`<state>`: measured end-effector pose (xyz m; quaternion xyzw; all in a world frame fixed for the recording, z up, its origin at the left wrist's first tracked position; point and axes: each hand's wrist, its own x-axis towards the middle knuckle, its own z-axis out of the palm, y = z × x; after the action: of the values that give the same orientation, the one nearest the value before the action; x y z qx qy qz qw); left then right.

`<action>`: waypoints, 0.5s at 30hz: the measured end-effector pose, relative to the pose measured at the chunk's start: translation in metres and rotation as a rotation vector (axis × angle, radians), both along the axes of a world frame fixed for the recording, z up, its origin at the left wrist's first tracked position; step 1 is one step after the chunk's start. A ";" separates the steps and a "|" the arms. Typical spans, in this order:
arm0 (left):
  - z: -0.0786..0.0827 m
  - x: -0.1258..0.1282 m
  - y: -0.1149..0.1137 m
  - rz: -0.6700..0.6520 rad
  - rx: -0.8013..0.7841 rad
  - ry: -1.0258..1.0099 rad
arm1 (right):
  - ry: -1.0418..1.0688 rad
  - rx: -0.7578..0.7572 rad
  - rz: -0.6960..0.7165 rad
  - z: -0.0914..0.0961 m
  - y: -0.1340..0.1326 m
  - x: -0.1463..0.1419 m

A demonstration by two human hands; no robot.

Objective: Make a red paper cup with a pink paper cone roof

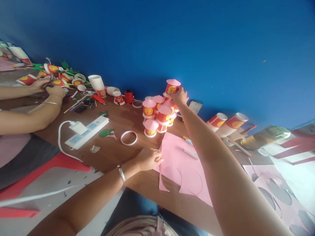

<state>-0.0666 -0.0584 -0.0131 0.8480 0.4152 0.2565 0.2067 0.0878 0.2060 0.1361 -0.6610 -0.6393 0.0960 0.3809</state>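
Observation:
At the top of a cluster of red paper cups, my right hand closes on a paper cup that wears a pink cone of paper. The stacked cups beneath it are upside down, and several carry the same pink cones and yellow round prints. My left hand rests at the left edge of a cut sheet of pink paper, fingers curled in with no object showing in them. On the pink sheet lies a white pen-like stick. A roll of clear tape lies left of the cups.
A power strip with a white charger sits to the left. Beyond it, another person's hands work beside a heap of cups and green paper. More paper cups and a small tape roll are at right. A blue wall rises behind.

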 end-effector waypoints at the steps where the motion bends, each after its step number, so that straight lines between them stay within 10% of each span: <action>1: 0.000 0.000 0.000 0.002 -0.002 0.003 | 0.006 0.005 0.003 0.000 0.000 0.001; 15: 0.004 -0.001 0.001 0.013 -0.020 0.032 | -0.154 0.195 0.168 -0.003 -0.068 0.062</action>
<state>-0.0672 -0.0577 -0.0096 0.8471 0.4265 0.2401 0.2071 0.1502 0.1376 0.1334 -0.5706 -0.7259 0.0143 0.3838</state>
